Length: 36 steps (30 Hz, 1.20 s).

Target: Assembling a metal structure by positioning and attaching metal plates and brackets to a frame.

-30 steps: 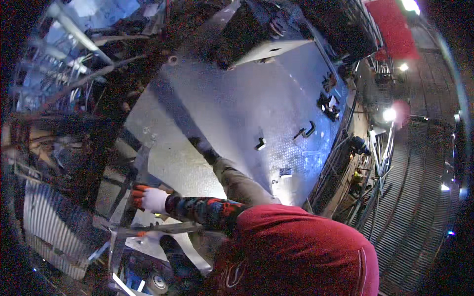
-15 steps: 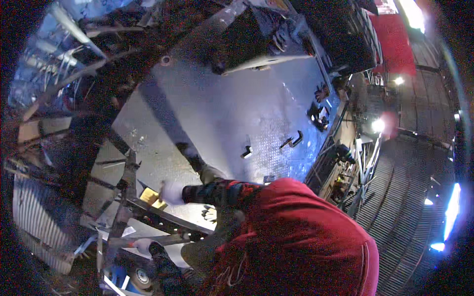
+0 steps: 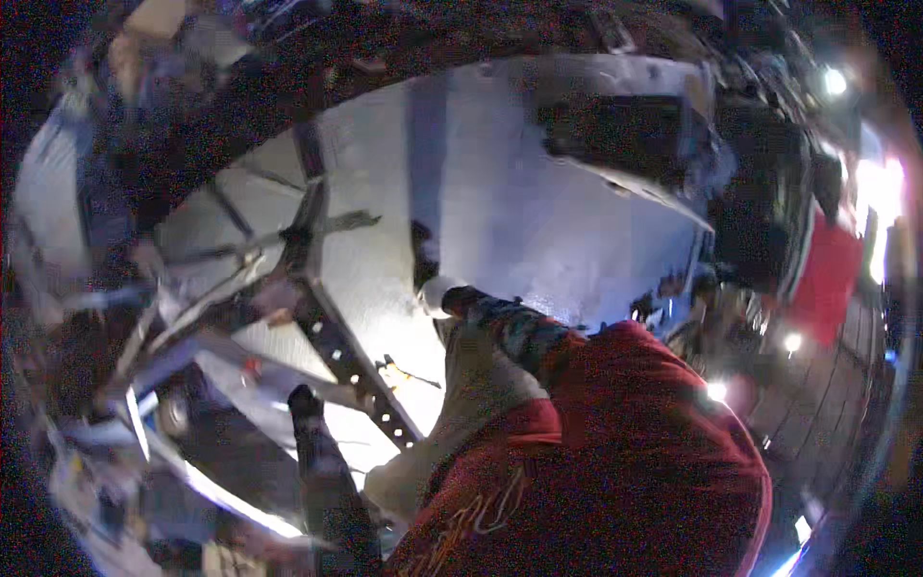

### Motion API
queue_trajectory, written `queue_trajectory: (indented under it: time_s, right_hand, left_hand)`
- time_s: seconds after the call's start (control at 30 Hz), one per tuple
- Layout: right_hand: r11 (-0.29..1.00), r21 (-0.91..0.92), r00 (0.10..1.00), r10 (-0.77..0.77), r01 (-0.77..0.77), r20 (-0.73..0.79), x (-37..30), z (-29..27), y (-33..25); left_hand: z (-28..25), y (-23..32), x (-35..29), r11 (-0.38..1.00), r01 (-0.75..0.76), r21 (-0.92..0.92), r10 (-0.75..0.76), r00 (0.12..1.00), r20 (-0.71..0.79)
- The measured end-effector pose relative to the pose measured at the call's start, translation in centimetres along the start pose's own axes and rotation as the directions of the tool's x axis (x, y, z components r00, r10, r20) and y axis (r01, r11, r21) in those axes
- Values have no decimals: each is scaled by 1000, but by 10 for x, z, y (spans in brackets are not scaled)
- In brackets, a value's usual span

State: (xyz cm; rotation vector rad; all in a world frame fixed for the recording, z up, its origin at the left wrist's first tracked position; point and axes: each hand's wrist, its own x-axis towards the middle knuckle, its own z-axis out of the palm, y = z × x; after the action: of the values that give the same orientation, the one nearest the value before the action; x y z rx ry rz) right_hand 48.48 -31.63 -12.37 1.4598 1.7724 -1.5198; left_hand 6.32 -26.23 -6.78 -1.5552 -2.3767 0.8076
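Observation:
My right hand (image 3: 437, 296), in a whitish glove, hovers over or rests on the pale metal tabletop (image 3: 375, 144); motion smears its fingers. My left sleeve (image 3: 327, 466) reaches up from the lower edge beside a dark metal bar with a row of holes (image 3: 351, 370). The left hand at its end is lost in blur and glare, so its fingers cannot be made out. Between the bar and my right arm lies a small yellow-and-dark thing (image 3: 409, 373). The bar joins a dark metal frame (image 3: 306, 236) on the left, apart from my right hand.
A dark box-like object (image 3: 615, 135) with a pale edge stands at the far right of the tabletop. Red cloth or sheet (image 3: 827, 279) hangs further right, near bright lamps. Blurred metal pieces crowd the left, and a round wheel-like part (image 3: 175, 412) sits low there.
My head has turned, swinging the whole scene round. My right hand has moved away from the bar, up and to the right. The yellow block beside it no longer shows clearly.

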Motion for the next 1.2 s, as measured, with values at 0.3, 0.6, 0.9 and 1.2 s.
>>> queue_trajectory:
  time_s: [0.3, 0.6, 0.9, 1.2]
  right_hand:
    - [930, -314, 929, -69, 192, 364, 28, -11, -36]
    - [942, -258, 955, 259, -217, 143, -72, -120, 23]
    - [968, -138, 977, 200, -208, -70, -211, -131, 117]
    - [899, 147, 836, 439, -414, -330, -325, 17, 365]
  left_hand:
    - [-75, 28, -9, 326, 315, -891, -464, 875, 139]
    - [-46, 68, -2, 432, 207, -878, -284, 955, 86]
    - [-13, 3, 39, 950, -14, -312, 40, 996, 79]
    - [-117, 56, -199, 692, 5, -722, 5, 1000, 12]
